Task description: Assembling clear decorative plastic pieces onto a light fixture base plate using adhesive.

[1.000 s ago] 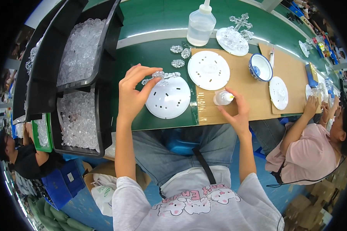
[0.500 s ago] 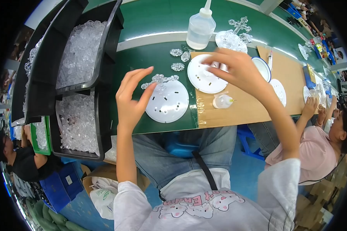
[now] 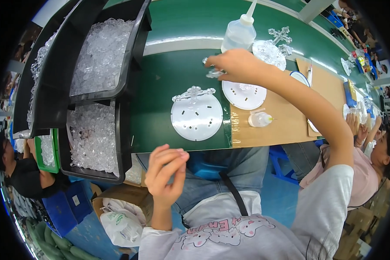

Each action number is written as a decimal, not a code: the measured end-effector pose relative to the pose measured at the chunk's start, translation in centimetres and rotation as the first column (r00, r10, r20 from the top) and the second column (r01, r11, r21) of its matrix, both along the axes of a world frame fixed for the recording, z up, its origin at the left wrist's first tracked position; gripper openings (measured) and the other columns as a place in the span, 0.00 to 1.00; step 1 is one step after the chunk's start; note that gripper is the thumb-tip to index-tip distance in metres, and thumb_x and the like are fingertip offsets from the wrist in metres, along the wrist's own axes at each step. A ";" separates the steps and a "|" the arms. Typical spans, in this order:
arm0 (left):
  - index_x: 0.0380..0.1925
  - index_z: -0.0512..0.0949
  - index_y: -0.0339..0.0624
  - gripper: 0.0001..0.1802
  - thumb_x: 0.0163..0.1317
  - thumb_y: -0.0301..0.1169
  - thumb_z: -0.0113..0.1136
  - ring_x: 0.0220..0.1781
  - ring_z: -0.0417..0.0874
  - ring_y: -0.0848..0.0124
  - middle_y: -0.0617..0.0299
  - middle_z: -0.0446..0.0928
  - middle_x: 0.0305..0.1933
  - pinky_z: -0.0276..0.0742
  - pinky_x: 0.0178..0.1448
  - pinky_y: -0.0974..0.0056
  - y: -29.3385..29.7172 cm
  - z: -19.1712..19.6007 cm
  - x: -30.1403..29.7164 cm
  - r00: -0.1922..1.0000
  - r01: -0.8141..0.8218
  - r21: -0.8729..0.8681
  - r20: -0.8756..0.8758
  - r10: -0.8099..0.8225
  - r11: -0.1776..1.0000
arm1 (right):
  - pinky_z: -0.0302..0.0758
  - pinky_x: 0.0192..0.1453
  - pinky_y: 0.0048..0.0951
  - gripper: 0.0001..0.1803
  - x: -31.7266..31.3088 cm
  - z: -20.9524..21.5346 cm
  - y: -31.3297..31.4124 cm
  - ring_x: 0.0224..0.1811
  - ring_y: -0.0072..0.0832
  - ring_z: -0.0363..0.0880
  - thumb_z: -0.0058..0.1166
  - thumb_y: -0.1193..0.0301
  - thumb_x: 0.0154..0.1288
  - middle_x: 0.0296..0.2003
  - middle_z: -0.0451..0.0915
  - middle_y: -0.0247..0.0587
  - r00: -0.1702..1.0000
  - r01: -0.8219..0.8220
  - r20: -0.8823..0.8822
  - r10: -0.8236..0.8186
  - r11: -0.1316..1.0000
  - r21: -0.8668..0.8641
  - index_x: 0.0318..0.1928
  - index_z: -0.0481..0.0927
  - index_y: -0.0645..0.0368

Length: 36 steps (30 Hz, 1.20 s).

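Note:
My right hand reaches over the far side of the green table, thumb and fingers apart around small clear faceted plastic pieces; its palm partly hides them. My left hand hovers at the table's near edge, open with fingers loosely bent and nothing visible in it. Beyond it lies a white round plate with small slots and holes, and a clear ornamental plastic piece lies across its far rim. A second white plate rests partly on the cardboard, bearing clear plastic, below my right forearm.
Black bins of clear plastic parts stand on the left. A large squeeze bottle stands at the back beside a clear cross ornament. A small bottle lies on the cardboard. A co-worker sits at right.
My right hand has moved left and away from me, from above the second plate to the small clear pieces. My left hand has drawn back from the first plate toward my body.

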<state>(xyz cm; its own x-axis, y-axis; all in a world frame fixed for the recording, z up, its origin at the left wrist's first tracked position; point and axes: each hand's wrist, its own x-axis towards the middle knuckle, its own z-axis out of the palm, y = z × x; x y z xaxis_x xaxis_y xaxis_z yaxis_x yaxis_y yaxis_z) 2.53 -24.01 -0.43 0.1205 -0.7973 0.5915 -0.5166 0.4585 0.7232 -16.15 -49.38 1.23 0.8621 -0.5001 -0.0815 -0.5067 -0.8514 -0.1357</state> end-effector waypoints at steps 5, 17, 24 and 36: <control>0.39 0.80 0.32 0.13 0.51 0.14 0.60 0.39 0.82 0.62 0.54 0.80 0.36 0.75 0.52 0.63 1.1 0.1 -1.4 0.970 0.077 0.147 -0.239 -0.040 0.986 | 0.74 0.35 0.27 0.12 -3.5 8.5 7.3 0.31 0.29 0.80 0.57 0.69 0.62 0.33 0.83 0.38 0.929 0.142 0.229 -0.292 0.849 0.509 0.45 0.81 0.58; 0.46 0.75 0.29 0.19 0.53 0.14 0.63 0.45 0.82 0.69 0.53 0.80 0.44 0.78 0.51 0.67 -0.5 1.6 -5.4 0.590 0.450 0.184 -0.796 -0.136 0.874 | 0.76 0.37 0.24 0.18 -3.2 6.9 16.3 0.31 0.24 0.80 0.54 0.70 0.65 0.31 0.81 0.38 0.851 0.062 0.380 -0.363 0.788 0.613 0.55 0.78 0.53; 0.46 0.73 0.31 0.18 0.54 0.14 0.63 0.43 0.83 0.68 0.49 0.82 0.41 0.80 0.49 0.67 0.3 0.2 -5.4 0.468 0.393 0.196 -0.884 -0.011 0.899 | 0.79 0.45 0.23 0.19 -2.0 3.6 19.5 0.38 0.21 0.81 0.53 0.76 0.65 0.36 0.82 0.37 0.538 0.033 0.538 -0.649 0.653 0.756 0.57 0.74 0.60; 0.39 0.76 0.30 0.09 0.57 0.15 0.61 0.43 0.82 0.71 0.53 0.81 0.41 0.80 0.50 0.69 -0.5 -3.6 -5.6 0.467 0.242 0.260 -0.876 0.122 0.935 | 0.79 0.43 0.23 0.16 0.3 -1.1 20.5 0.36 0.22 0.81 0.60 0.80 0.58 0.38 0.82 0.39 0.327 0.205 0.496 -0.804 0.573 0.794 0.48 0.81 0.62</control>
<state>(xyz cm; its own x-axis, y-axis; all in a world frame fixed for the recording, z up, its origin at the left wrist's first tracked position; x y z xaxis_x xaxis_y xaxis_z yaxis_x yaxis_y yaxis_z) -3.10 -24.52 -4.00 0.3666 -0.9276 -0.0716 0.4844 0.1246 0.8659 -15.82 -28.91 0.17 0.2546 -0.9670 0.0025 -0.2145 -0.0590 -0.9749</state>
